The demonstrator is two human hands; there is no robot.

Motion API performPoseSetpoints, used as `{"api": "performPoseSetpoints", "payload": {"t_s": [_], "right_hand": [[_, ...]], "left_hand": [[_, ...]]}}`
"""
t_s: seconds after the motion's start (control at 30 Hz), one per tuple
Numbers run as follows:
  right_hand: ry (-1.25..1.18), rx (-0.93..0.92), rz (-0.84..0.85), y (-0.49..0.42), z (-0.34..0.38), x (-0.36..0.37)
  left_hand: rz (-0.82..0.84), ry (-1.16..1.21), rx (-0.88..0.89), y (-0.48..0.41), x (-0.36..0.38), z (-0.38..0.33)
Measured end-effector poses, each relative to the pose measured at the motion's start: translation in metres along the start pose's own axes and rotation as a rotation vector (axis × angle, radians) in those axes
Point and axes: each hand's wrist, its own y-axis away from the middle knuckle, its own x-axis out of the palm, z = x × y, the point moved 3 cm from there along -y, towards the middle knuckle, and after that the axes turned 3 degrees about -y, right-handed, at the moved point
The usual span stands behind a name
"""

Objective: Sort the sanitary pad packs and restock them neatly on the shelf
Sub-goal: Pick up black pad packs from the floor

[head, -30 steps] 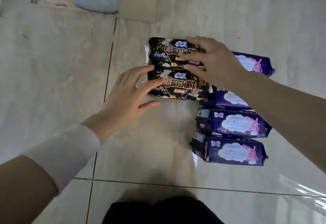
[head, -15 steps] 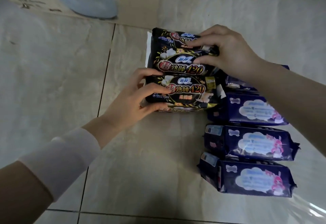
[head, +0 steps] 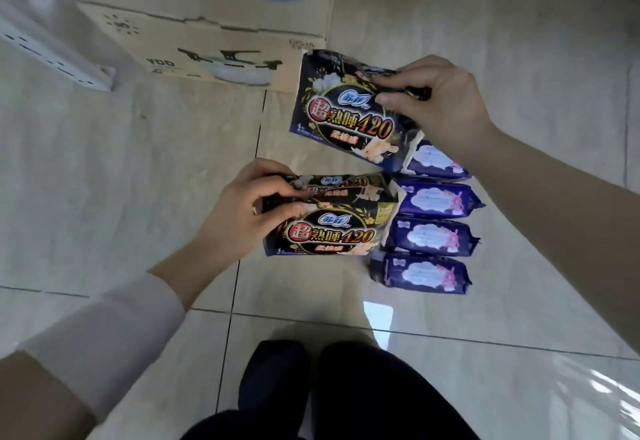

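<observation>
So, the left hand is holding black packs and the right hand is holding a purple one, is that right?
Not quite: the head view shows the right hand gripping a black pack, not a purple one. The left hand does hold black packs; the purple packs all lie on the floor.

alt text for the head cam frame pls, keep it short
The left hand grips two stacked black packs and the right hand a tilted black pack, over a tiled floor. Four purple packs lie in a column beside them, cardboard boxes behind.
</observation>
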Motion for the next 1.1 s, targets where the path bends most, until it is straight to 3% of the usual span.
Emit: {"api": "performPoseSetpoints", "payload": {"t_s": [0.33, 0.53, 0.93, 1.1], "right_hand": [[-0.191, 0.284, 0.014, 0.122, 0.222, -0.175], [-0.231, 0.279, -0.030, 0.202, 0.337, -0.283], [-0.213, 0.170, -0.165, 0.283, 0.387, -0.409], [-0.262, 0.125, -0.255, 0.315, 0.388, -0.457]], "left_hand": [[0.283, 0.176, -0.205, 0.104, -0.114, -0.262], [0.386, 0.187, -0.205, 0.157, -0.172, -0.414], [0.362, 0.057, -0.069, 0.199, -0.154, -0.560], [0.341, 0.074, -0.103, 0.208, -0.138, -0.598]]}}
